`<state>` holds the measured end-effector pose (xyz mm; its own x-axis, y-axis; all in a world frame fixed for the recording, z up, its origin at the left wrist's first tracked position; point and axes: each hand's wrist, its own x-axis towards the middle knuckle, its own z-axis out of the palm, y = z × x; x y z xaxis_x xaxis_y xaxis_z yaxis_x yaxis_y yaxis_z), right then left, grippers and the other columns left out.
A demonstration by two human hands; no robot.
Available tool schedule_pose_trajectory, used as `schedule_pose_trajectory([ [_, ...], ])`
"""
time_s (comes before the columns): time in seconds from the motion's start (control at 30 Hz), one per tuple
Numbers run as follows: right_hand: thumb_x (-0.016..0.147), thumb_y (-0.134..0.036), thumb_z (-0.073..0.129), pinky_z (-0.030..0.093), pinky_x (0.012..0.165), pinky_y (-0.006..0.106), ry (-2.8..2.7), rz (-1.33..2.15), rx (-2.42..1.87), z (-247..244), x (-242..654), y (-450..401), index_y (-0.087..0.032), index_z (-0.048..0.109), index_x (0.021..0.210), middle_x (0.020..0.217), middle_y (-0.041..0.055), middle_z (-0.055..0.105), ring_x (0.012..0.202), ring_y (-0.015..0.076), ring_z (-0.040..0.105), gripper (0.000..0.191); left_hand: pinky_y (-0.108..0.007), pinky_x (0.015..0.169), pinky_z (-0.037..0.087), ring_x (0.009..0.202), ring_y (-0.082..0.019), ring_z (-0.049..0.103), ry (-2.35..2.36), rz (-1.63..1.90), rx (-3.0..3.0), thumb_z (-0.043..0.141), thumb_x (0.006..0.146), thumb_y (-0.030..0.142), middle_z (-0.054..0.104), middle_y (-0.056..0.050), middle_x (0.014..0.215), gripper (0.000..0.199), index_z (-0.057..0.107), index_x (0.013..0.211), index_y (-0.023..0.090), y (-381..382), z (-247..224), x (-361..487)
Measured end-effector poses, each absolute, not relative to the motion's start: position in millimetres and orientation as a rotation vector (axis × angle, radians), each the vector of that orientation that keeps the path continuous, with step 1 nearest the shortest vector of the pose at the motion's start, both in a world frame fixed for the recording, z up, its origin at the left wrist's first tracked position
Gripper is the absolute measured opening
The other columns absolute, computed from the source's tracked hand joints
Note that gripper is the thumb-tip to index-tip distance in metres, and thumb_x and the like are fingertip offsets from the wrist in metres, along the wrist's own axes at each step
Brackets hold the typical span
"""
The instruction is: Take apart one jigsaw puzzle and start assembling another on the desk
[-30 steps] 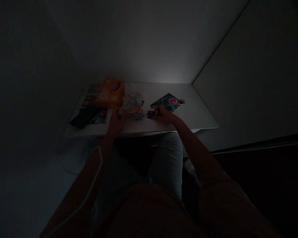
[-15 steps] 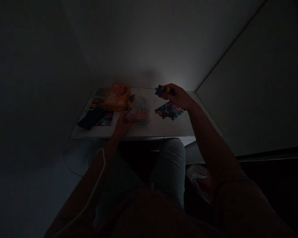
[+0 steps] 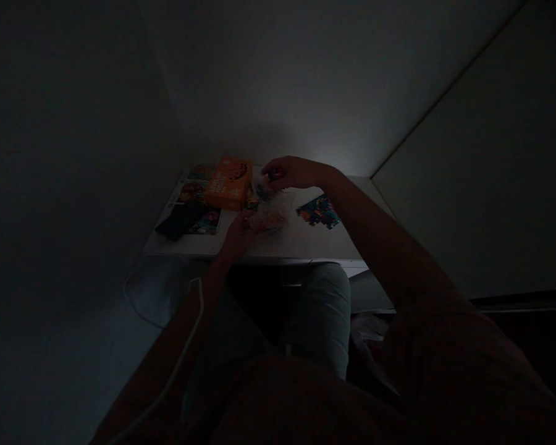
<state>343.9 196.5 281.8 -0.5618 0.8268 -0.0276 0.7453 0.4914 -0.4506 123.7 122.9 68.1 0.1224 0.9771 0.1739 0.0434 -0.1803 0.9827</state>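
We have a small red-and-dark puzzle piece [image 3: 277, 173] at the fingertips of our right hand [image 3: 299, 173], pinched between the thumb and the bent fingers; the gloom and the fingers themselves hide most of it, so we cannot tell whether it is one piece or several joined. The hand points leftward above the clear bag [image 3: 272, 217], whose pale, crinkled film rises just under those fingers; whether the fingertips touch the film we cannot tell. Our left hand [image 3: 238, 236] is closed on the bag's near left side, thumb and fingers against the plastic, with colourful bits showing dimly inside. To the right of the bag, with a strip of bare tabletop between, the joined puzzle section [image 3: 317, 213] lies flat, its near edge stepped and its right end covered from our view by our right forearm. Directly left of the bag is the orange box [image 3: 229, 185], resting partly on the printed sheet [image 3: 192, 190], and a dark folded item [image 3: 181, 220] lies across that sheet nearer to us. The white table [image 3: 296, 247] gives us some bare surface in front of the bag and the joined section, up to its near edge above our knees. Beyond its far edge stands the wall [image 3: 278, 93], and a panel [image 3: 486, 185] rises on the right.
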Motion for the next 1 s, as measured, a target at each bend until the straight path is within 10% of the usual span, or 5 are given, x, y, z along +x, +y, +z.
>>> schedule_pose_trajectory([
  [0.53, 0.090, -0.042, 0.084, 0.055, 0.077, 0.031, -2.548, 0.734, -1.308, 302, 339, 180, -0.020, 0.088, 0.109, 0.091, 0.0018, 0.082, 0.083, 0.0199, 0.072, 0.029, -0.063, 0.101, 0.067, 0.118, -0.039, 0.079, 0.998, 1.234, 1.452, 0.092, 0.082, 0.059, 0.081, -0.010, 0.124, 0.046, 0.074, 0.119, 0.038, 127, 62, 124],
  [0.77, 0.071, -0.034, 0.099, 0.059, 0.084, 0.043, -2.634, 0.508, -1.628, 278, 342, 192, -0.025, 0.083, 0.072, 0.064, 0.0020, 0.072, 0.079, 0.0294, 0.078, 0.019, -0.060, 0.099, 0.067, 0.116, -0.037, 0.079, 0.981, 1.247, 1.488, 0.089, 0.085, 0.061, 0.082, -0.009, 0.124, 0.045, 0.076, 0.121, 0.038, 127, 60, 121],
  [1.0, 0.087, -0.040, 0.096, 0.063, 0.096, 0.043, -2.661, 0.811, -1.468, 277, 344, 181, -0.028, 0.084, 0.132, 0.117, 0.0075, 0.087, 0.108, 0.0325, 0.081, 0.049, -0.059, 0.099, 0.068, 0.125, -0.039, 0.076, 1.036, 1.246, 1.481, 0.092, 0.084, 0.059, 0.080, -0.009, 0.127, 0.050, 0.076, 0.127, 0.039, 127, 59, 122],
])
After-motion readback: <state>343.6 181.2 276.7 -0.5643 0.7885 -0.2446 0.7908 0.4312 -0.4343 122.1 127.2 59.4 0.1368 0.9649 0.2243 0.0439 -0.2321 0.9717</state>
